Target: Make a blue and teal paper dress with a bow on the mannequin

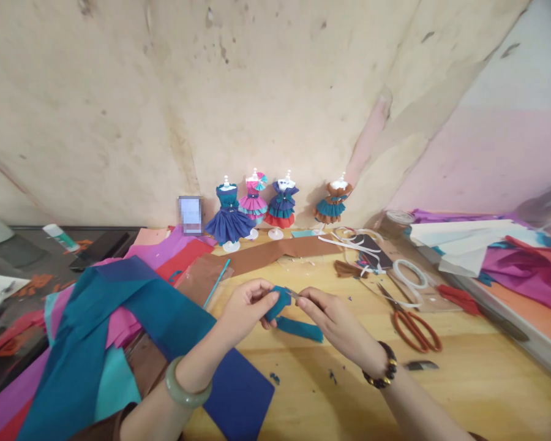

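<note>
Pinched in my left hand [257, 301] is a small teal fabric piece [280, 302] with a bit of purple at its edge. My right hand [325, 310] is closed on a small thin metal tool [294, 294], whose tip meets the right edge of the fabric. Just beneath my hands lies a teal strip [303, 329] on the wooden table [312, 392]. Long teal fabric [92, 318] and a dark blue piece [241, 392] spread beside and under my left forearm.
Four small dress forms [229, 214] stand by the wall near a phone [190, 215]. Orange-handled scissors [416, 327], a small blade [421, 365] and white ribbon rolls [409, 274] lie right. Coloured fabrics fill a tray [523, 343] at far right.
</note>
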`<state>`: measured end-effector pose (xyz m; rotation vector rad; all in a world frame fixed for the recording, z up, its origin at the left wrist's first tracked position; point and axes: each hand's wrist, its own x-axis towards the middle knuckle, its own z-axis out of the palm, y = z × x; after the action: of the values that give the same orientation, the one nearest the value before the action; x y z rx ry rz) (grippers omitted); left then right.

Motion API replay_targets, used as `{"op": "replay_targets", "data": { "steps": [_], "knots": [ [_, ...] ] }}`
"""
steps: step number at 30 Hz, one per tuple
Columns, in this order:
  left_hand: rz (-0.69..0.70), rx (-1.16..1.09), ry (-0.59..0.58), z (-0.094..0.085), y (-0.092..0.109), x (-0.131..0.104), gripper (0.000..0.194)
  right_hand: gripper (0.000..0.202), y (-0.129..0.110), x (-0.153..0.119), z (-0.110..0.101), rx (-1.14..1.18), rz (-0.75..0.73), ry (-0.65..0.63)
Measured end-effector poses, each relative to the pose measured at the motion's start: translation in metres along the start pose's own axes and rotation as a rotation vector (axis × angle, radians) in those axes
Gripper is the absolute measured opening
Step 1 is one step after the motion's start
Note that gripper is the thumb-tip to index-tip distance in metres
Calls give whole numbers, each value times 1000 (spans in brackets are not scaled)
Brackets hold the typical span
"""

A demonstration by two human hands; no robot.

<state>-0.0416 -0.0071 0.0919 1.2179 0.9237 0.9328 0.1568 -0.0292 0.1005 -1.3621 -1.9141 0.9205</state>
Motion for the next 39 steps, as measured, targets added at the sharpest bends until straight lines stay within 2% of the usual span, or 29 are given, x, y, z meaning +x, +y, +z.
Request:
{"op": "replay_targets", "data": {
  "steps": [15, 21, 25, 28, 30, 32, 35, 37, 39],
  "knots": [
    [17, 37, 12, 2, -1, 0, 39, 37, -3, 5, 5, 5, -14, -17],
    [13, 47, 10, 3, 1, 0, 41, 40, -4, 6, 6, 12, -6, 27],
    [-11, 52, 13, 1, 0, 1, 43, 42, 0, 7, -1, 6, 5, 69],
    [-34, 4, 54, -4, -7, 6, 45, 43, 23, 9, -11, -133, 46, 98],
    [-53, -56, 73, -8, -12, 10, 48, 41, 49, 11, -17, -274, 122, 94],
    [-77, -115, 90, -11, -15, 13, 50, 36, 80, 12, -19, -504, 211, 144],
    [-86, -171, 107, -13, -16, 15, 56, 26, 115, 11, -18, -609, 250, 216],
    [-85, -193, 122, -12, -14, 14, 61, 25, 123, 10, -14, -653, 226, 273],
    [-89, -223, 142, -9, -10, 11, 63, 31, 119, 12, -6, -605, 121, 342]
  ]
}}
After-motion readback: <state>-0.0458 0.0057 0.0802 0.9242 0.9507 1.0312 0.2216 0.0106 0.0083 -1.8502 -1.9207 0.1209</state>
